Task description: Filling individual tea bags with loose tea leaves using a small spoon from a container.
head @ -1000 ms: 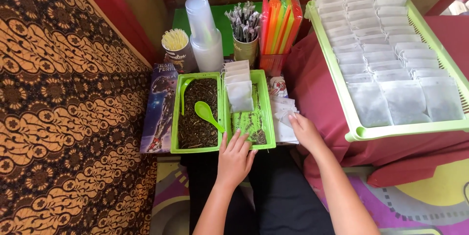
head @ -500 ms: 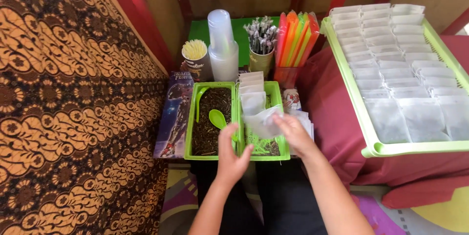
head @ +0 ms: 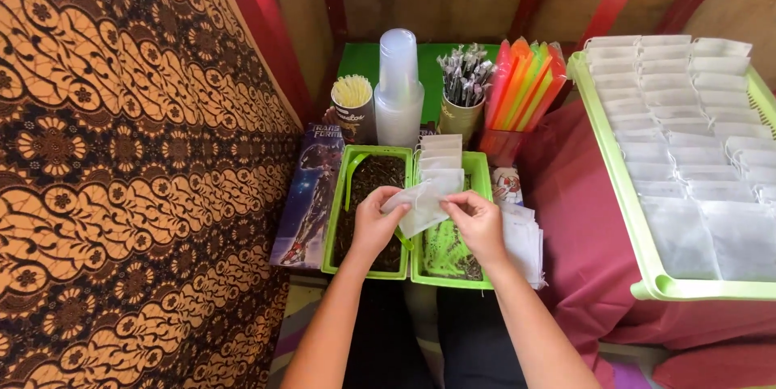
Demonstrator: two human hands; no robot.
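Holding a small white paper filter sachet (head: pixel 422 205) between both hands, we have it up just above the seam where the two bright green plastic trays meet. Our left hand (head: pixel 373 223) pinches its left edge with thumb and fingertips closed on the paper; our right hand (head: pixel 478 223) grips the right edge the same way. By our reading, the sachet's mouth is being spread open (whether it is open yet, we cannot tell), and the next move would call for one hand to keep the mouth apart. Both forearms reach forward from below, wrists bent slightly inward. Below lies the left green tray of dark dried leaves (head: pixel 368 195) with a green plastic scoop (head: pixel 353 180), and the right green tray (head: pixel 478 169) with a stack of empty sachets (head: pixel 440 155). Well apart to the right, a large pale-green tray (head: pixel 614 195) holds rows of white packets.
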